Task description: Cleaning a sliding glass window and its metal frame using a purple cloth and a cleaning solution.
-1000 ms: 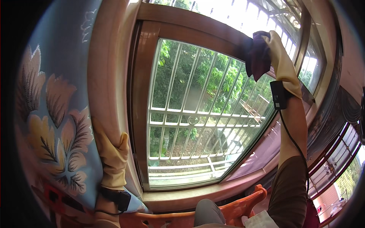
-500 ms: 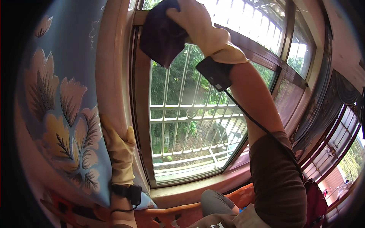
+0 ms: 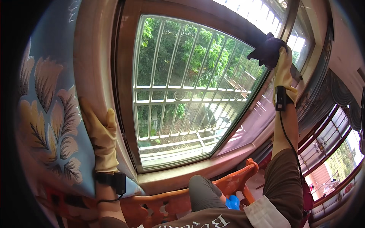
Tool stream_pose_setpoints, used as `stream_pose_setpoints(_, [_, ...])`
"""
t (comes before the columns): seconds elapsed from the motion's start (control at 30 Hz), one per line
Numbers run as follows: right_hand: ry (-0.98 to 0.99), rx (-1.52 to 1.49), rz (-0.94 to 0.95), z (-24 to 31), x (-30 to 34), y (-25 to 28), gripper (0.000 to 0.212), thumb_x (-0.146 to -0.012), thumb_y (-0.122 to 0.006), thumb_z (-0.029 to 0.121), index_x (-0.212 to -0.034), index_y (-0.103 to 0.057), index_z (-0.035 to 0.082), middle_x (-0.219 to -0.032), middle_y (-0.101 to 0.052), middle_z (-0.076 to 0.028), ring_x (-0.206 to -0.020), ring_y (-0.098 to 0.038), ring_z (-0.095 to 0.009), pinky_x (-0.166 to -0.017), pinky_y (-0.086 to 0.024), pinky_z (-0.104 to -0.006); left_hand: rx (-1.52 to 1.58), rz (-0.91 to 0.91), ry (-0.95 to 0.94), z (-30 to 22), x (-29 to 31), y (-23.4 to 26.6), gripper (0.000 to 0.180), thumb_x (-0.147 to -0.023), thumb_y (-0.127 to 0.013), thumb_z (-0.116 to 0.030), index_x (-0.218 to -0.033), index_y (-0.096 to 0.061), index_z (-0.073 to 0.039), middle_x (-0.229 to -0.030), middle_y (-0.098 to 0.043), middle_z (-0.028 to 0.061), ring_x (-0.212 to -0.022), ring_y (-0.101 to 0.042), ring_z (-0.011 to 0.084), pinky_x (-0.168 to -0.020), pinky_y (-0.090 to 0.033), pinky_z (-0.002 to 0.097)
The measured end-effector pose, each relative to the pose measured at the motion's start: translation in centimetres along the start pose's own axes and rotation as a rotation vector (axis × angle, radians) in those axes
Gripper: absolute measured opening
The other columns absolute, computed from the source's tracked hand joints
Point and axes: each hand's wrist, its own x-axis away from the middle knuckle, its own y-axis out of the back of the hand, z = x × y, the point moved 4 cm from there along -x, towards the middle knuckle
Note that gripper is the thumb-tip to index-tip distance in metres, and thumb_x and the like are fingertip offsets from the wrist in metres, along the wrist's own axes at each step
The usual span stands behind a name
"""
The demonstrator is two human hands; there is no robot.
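Observation:
Both my hands wear cream rubber gloves. My right hand [image 3: 283,62] reaches up at the window's upper right corner, its fingers closed on a dark purple cloth [image 3: 264,52]. The bunched cloth lies against the brown window frame [image 3: 213,15] there. Lower left, my left hand [image 3: 100,131] rests at the edge of a blue floral curtain [image 3: 49,114], beside the pale wall edge. Its thumb stands apart from the outstretched fingers, whose tips are partly hidden at the curtain. Between the hands is the glass pane [image 3: 186,79], with white bars behind it.
An orange-brown wooden bench [image 3: 167,205] runs below the sill [image 3: 182,171]. My bent knee [image 3: 205,192] is over it, with something blue [image 3: 232,202] beside it. Dark curtains [image 3: 317,98] hang at the right. Cables trail from small black devices on both wrists.
My right hand has carried the cloth from the window's upper left across to its upper right corner. The view has shifted, while my left hand stays at the curtain edge.

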Motion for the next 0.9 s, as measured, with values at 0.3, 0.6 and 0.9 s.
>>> stream_pose_setpoints(0.3, [-0.427, -0.873, 0.547, -5.7, 14.7, 2.7, 0.033, -0.107, -0.051, 0.022, -0.127, -0.059, -0.001, -0.127, -0.064, -0.014, -0.107, -0.068, -0.028, -0.096, -0.056, -0.0408, 0.039, -0.043, -0.049, -4.0, 0.5, -1.8, 0.073, -0.102, -0.052, -0.052, -0.15, -0.041, 0.003, -0.149, -0.046, 0.0308, -0.139, -0.043, 0.0477, -0.12, -0.032, 0.0523])
stream_pose_setpoints(0.6, [-0.225, -0.235, 0.051, -2.1, 14.0, -1.2, 0.06, -0.098, -0.069, 0.024, -0.139, -0.042, -0.008, -0.123, -0.057, -0.018, -0.116, -0.061, -0.027, -0.1, -0.052, -0.0403, 0.155, -0.114, -0.05, -4.7, 1.5, -4.5, 0.076, -0.101, -0.052, -0.057, -0.141, -0.049, 0.008, -0.142, -0.05, 0.0352, -0.133, -0.049, 0.0513, -0.115, -0.038, 0.0545])
stream_pose_setpoints(0.9, [0.444, 0.6, 0.0, 1.1, 22.3, -12.0, 0.091, -0.087, -0.079, 0.045, -0.142, -0.038, -0.014, -0.152, -0.036, -0.04, -0.145, -0.033, -0.055, -0.121, -0.029, -0.0532, 0.157, -0.201, -0.101, -3.5, 0.4, -2.9, 0.077, -0.102, -0.051, -0.058, -0.139, -0.05, 0.009, -0.138, -0.053, 0.0378, -0.13, -0.051, 0.0528, -0.113, -0.04, 0.0546])
